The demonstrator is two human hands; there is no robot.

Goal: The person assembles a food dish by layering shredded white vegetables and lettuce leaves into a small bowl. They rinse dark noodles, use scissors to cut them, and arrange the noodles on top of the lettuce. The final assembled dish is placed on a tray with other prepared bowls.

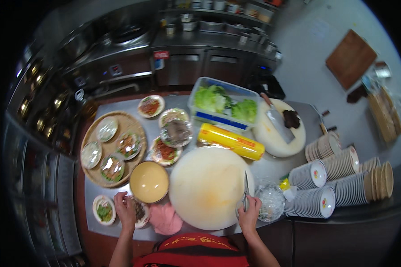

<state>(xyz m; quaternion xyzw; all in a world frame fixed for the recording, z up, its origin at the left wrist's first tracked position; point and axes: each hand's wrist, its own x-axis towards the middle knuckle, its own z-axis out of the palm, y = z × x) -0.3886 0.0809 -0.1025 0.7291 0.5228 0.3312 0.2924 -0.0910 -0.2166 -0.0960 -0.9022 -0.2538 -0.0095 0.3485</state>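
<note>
My right hand (248,212) is closed on a pair of scissors (246,189), whose blades point away over the right edge of a round white cutting board (205,189). At the left, my left hand (124,210) has its fingers loosely bent and apart, with nothing visible in them. It is beside a bowl of dark food (141,213), partly covering its left rim; whether it touches the bowl I cannot tell. Just beyond that hand stands a round basin of pale yellow liquid (149,181). A pink cloth (165,219) lies between the bowl and the board.
A woven tray (137,129) holds several film-wrapped dishes. More plates of food (166,150) stand nearby. Behind the board are a yellow box (231,141), a bin of lettuce (225,102) and a smaller board with a cleaver (278,124). Crumpled film (271,202) and stacked bowls (309,202) stand right.
</note>
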